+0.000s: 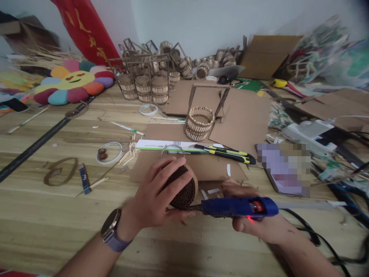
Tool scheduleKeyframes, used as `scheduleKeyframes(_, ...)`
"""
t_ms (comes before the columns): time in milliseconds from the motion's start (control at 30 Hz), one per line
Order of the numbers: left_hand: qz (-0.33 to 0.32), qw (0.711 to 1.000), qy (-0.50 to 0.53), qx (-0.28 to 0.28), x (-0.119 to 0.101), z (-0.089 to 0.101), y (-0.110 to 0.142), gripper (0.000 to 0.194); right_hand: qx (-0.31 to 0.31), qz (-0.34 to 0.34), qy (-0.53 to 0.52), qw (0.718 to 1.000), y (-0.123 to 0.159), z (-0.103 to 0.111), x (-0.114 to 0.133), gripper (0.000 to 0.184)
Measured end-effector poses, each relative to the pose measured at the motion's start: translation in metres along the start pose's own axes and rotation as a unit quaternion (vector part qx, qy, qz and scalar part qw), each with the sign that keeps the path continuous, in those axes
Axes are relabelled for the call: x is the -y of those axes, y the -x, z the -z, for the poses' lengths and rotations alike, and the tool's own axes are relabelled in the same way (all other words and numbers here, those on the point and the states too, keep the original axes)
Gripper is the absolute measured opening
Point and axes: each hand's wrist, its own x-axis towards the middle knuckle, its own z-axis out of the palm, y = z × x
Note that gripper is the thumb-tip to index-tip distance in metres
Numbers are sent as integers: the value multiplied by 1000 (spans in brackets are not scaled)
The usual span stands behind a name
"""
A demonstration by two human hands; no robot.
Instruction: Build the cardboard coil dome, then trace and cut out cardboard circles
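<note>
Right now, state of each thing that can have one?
Glue gun: in right hand, red light on
Brown corrugated coil: in left hand, tilted
Handled basket: upright, open-topped
Three rear baskets: upright
Utility knife: lying flat, blade unclear
Phone-like device: flat, screen pixelated
Watch: worn, screen dark
White rings: lying flat

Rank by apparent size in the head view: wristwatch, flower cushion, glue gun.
1. Flower cushion
2. Glue gun
3. Wristwatch

Apparent size only; the cushion sits farther from the camera.

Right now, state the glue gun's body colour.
The glue gun has a blue body, in head view.
</note>
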Motion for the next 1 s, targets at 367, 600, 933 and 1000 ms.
scheduleKeyframes(367,3,1000,-7,-9,0,1,-1,62,-12,25,-22,999,1,-3,-4,57)
scheduleKeyframes(600,4,1000,-4,-12,0,1,-1,61,-11,17,-17,1000,1,-2,-4,58)
scheduleKeyframes(933,8,1000,0,-18,1,3,-2,60,-6,-14,-86,996,2,-2,-3,59)
scheduleKeyframes(1000,9,1000,3,-18,1,3,-1,60,5,-29,-85,996,2,-2,-3,61)
